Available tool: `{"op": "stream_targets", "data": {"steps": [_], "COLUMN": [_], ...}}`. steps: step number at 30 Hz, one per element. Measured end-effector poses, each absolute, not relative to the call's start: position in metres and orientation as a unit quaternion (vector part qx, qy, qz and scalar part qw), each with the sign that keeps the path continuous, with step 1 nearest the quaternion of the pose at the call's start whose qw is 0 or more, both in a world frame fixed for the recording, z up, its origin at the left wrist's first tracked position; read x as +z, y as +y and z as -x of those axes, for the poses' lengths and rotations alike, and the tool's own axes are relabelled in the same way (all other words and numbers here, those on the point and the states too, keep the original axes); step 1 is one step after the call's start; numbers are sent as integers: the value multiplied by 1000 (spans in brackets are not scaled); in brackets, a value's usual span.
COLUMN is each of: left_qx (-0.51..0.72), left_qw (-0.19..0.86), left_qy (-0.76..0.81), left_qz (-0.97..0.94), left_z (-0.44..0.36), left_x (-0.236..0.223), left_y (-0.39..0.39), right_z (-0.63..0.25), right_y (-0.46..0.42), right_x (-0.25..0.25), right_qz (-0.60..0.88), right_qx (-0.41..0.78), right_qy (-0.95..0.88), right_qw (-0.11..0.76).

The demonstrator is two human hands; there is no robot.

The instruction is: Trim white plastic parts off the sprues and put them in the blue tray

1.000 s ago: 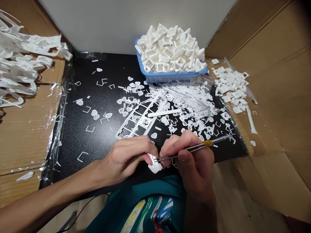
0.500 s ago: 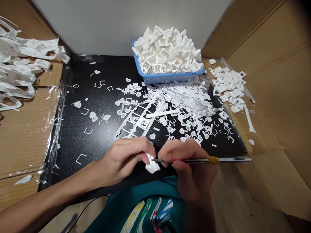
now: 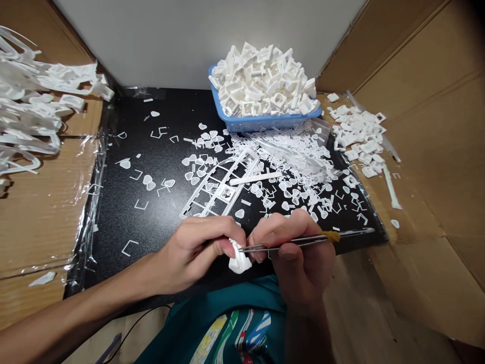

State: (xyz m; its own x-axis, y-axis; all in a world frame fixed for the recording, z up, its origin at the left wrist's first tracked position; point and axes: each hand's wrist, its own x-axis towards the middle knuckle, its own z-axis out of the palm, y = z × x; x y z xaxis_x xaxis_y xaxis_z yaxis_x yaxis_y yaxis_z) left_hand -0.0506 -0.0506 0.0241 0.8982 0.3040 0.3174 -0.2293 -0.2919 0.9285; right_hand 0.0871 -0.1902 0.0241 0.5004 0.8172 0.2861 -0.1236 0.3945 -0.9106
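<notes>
My left hand [image 3: 206,245] pinches a small white plastic part [image 3: 240,260] between thumb and fingers, just above the table's front edge. My right hand [image 3: 297,247] grips metal tweezers [image 3: 310,241] with a yellow band round their rear part. The tips of the tweezers touch the upper side of the white part; whether they hold anything there is too small to tell. Beyond my hands lie a white plastic frame [image 3: 212,191] with crossbars and a flat white stick [image 3: 255,178] resting across it.
A blue basket [image 3: 265,124] heaped with white square parts stands at the back. Small clear pieces [image 3: 299,156] are strewn over the black table [image 3: 125,222]. More white parts [image 3: 359,134] lie on cardboard at right, and long white pieces [image 3: 41,111] are piled at left.
The tweezers have turned in my right hand, their rear end now higher and both arms showing. My left hand keeps its hold on the white part. The whole view has shifted slightly.
</notes>
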Motion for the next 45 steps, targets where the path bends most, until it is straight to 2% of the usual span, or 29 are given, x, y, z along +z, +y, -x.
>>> {"op": "stream_targets", "data": {"steps": [17, 31, 36, 41, 45], "left_qx": [157, 90, 100, 227, 306], "left_qw": [668, 697, 645, 540, 465], "left_qy": [11, 18, -2, 32, -28], "left_qz": [-728, -711, -757, -810, -830], "left_z": [52, 51, 48, 48, 48], "left_x": [26, 29, 23, 19, 7], "left_y": [-48, -53, -62, -50, -41], "right_z": [-87, -73, -77, -88, -87], "right_y": [-189, -181, -180, -188, -192], "right_x": [23, 17, 26, 30, 29], "right_qz": [454, 425, 437, 468, 502], "right_qx": [330, 237, 214, 267, 275], "right_qy": [-370, -341, -311, -313, -341], "right_qw": [741, 804, 817, 782, 746]}}
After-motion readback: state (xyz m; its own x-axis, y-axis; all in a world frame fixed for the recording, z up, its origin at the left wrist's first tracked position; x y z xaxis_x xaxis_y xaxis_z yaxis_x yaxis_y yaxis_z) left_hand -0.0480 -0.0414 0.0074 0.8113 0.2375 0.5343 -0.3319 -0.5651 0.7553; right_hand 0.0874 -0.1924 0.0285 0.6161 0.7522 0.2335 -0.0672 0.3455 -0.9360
